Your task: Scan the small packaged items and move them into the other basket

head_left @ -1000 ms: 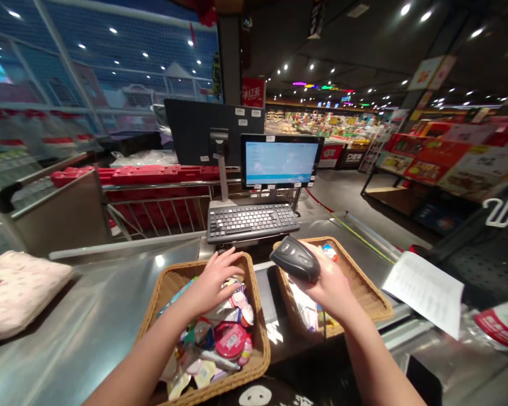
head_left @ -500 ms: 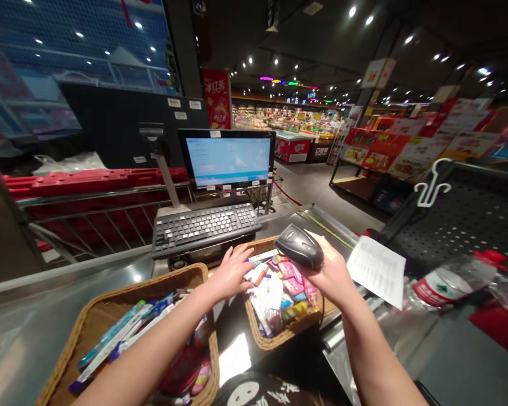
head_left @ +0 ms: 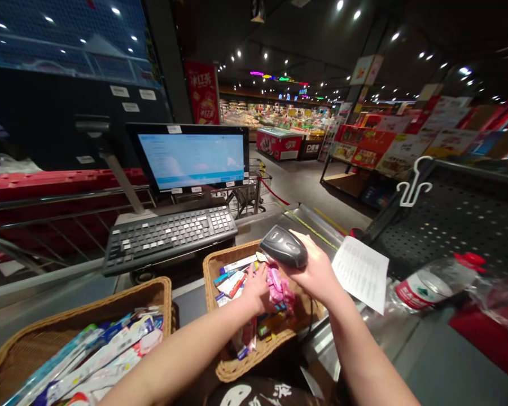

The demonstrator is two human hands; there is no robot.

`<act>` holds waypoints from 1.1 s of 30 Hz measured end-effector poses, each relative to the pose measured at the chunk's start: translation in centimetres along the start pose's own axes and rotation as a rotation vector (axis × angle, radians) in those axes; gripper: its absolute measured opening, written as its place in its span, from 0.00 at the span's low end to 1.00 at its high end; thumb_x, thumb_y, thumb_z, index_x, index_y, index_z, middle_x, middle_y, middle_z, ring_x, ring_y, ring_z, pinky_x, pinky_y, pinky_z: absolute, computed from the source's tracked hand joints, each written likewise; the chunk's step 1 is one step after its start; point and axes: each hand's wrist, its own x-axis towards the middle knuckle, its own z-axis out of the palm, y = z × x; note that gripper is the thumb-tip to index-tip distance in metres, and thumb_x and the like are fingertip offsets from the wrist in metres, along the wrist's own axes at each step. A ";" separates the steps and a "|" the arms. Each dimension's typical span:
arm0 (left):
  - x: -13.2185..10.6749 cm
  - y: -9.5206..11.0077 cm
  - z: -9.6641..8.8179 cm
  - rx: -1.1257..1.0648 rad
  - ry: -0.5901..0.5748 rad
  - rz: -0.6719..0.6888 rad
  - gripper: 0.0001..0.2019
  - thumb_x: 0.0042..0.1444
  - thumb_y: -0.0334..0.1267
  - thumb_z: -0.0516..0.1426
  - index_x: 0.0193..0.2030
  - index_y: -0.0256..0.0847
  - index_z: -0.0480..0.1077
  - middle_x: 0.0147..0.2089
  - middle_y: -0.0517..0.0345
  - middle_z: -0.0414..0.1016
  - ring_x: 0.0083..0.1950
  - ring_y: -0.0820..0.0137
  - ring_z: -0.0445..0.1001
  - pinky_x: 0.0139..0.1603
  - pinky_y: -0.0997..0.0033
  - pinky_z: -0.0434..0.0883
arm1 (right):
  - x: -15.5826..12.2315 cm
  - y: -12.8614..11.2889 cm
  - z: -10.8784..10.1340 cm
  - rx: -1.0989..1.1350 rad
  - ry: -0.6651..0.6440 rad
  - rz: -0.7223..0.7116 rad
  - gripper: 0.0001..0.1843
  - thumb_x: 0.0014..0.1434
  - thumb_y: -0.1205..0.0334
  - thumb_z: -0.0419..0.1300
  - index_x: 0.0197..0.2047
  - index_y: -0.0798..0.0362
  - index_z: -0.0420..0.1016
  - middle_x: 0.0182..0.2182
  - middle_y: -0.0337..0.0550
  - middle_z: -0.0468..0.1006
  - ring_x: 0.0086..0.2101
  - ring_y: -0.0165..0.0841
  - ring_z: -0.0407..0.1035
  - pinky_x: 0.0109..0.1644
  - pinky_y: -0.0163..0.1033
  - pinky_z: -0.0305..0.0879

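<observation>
My right hand point(head_left: 317, 270) grips a black handheld barcode scanner point(head_left: 284, 246), holding it above the right wicker basket point(head_left: 254, 366). Inside that basket is my left hand point(head_left: 256, 290), fingers bent and closed against a shiny pink packet point(head_left: 279, 287); its fingertips are partly hidden among the goods. Around it lie small packaged items, among them a white-and-red pack point(head_left: 237, 285) and a long blue-and-white box point(head_left: 239, 264). A second wicker basket point(head_left: 169, 304) at the lower left contains long slim packs point(head_left: 110, 349). My left forearm covers part of it.
Behind the baskets are a keyboard point(head_left: 173, 234) and a lit monitor point(head_left: 195, 160). To the right lie a printed sheet point(head_left: 361, 270) and a large red-capped bottle point(head_left: 427, 287). A white hook point(head_left: 415, 183) hangs on a black perforated panel point(head_left: 469, 220).
My left hand has moved right and down into the right basket, where packets have shifted and more basket floor shows. My right hand still holds the scanner. The view has turned slightly right.
</observation>
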 end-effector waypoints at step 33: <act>-14.0 -10.0 -10.9 0.312 0.623 -0.061 0.21 0.54 0.50 0.61 0.48 0.37 0.72 0.72 0.36 0.51 0.73 0.50 0.52 0.71 0.36 0.40 | 0.6 -2.4 1.8 0.022 -0.036 -0.095 0.26 0.56 0.49 0.61 0.53 0.58 0.73 0.54 0.61 0.76 0.58 0.53 0.67 0.63 0.65 0.58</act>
